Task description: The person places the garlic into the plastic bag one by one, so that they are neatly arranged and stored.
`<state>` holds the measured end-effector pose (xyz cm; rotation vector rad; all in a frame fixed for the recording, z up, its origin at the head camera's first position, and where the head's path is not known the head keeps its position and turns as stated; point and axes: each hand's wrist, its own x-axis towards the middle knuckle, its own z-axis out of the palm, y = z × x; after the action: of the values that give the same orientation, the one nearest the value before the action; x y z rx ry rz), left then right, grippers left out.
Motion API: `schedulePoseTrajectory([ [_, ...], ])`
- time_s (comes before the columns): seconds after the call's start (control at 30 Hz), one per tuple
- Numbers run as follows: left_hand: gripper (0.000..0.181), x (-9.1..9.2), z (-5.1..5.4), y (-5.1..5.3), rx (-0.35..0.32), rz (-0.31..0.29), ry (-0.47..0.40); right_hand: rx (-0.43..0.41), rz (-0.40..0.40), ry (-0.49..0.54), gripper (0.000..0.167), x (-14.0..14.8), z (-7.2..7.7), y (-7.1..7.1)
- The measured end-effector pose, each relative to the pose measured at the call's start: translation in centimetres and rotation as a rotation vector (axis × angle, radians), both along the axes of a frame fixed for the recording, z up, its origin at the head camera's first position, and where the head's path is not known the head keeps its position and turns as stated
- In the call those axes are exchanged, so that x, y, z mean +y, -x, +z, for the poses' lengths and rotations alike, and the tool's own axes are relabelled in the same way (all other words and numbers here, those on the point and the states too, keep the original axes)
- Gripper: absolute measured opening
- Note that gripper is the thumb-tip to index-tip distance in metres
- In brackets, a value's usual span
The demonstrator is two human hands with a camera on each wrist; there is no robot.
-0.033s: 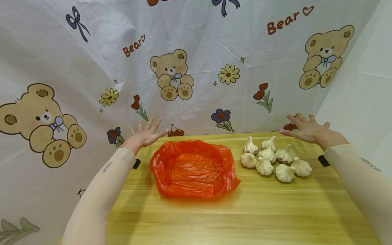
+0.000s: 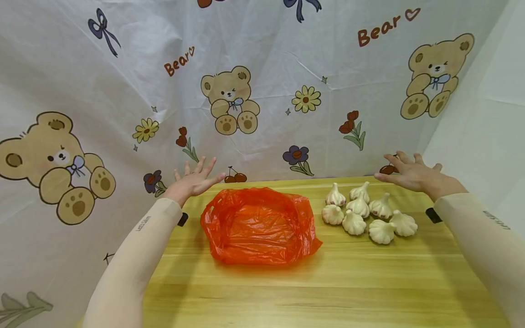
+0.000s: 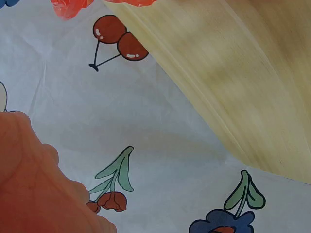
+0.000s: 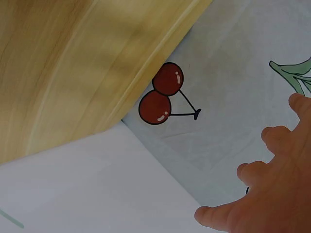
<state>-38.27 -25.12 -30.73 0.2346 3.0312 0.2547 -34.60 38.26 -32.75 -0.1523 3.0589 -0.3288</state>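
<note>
In the head view my left hand point(image 2: 190, 183) is raised over the table's back left corner, fingers spread and straight, holding nothing. My right hand point(image 2: 418, 174) is held up likewise at the back right, its fingers spread apart. Between them a red plastic bag point(image 2: 262, 228) lies with its mouth wide, its film spread into a basin shape. Several garlic bulbs point(image 2: 358, 207) sit in a loose cluster right of the bag, nearest to my right hand. Both wrist views show only part of each hand, the left point(image 3: 29, 184) and the right point(image 4: 277, 189), touching nothing.
The wooden table point(image 2: 287, 296) carries the bag and the garlic. Behind it hangs a pale cloth point(image 2: 266, 150) printed with bears, flowers and cherries. A plain white surface point(image 2: 484, 136) rises on the right side. A small black piece point(image 2: 433, 215) shows under each wrist.
</note>
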Motion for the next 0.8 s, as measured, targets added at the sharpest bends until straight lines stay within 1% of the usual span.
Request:
schedulePoseTrajectory([
  [0.2, 0.099, 0.4, 1.1, 0.3, -0.004, -0.002, -0.03, -0.003, -0.004, 0.016, 0.102, 0.3, 1.0, 0.2],
  [0.27, 0.101, 0.4, 1.1, 0.3, 0.0, -0.006, -0.038, 0.002, -0.004, 0.021, 0.102, 0.4, 1.2, 0.1],
  [0.37, 0.099, 0.3, 0.7, 0.2, 0.021, -0.028, -0.05, 0.014, 0.004, 0.029, 0.1, 0.6, 1.2, -0.1],
  [0.47, 0.096, 0.0, 0.0, -0.1, 0.047, -0.07, -0.081, 0.024, 0.027, 0.035, 0.097, 0.7, 0.8, -0.3],
  [0.53, 0.094, -0.2, -0.4, -0.3, 0.05, -0.075, -0.105, 0.029, 0.054, 0.051, 0.095, 0.5, 0.5, -0.5],
  [0.63, 0.093, -0.6, -0.6, -0.4, 0.064, -0.084, -0.16, 0.058, 0.095, 0.096, 0.091, 0.0, 0.4, -0.6],
  [0.73, 0.092, -1.0, -0.7, -0.5, 0.074, -0.091, -0.218, 0.081, 0.136, 0.15, 0.087, -0.5, 0.7, -0.6],
  [0.8, 0.09, -1.3, -0.8, -0.7, 0.071, -0.109, -0.266, 0.089, 0.161, 0.184, 0.085, -0.8, 0.8, -0.6],
])
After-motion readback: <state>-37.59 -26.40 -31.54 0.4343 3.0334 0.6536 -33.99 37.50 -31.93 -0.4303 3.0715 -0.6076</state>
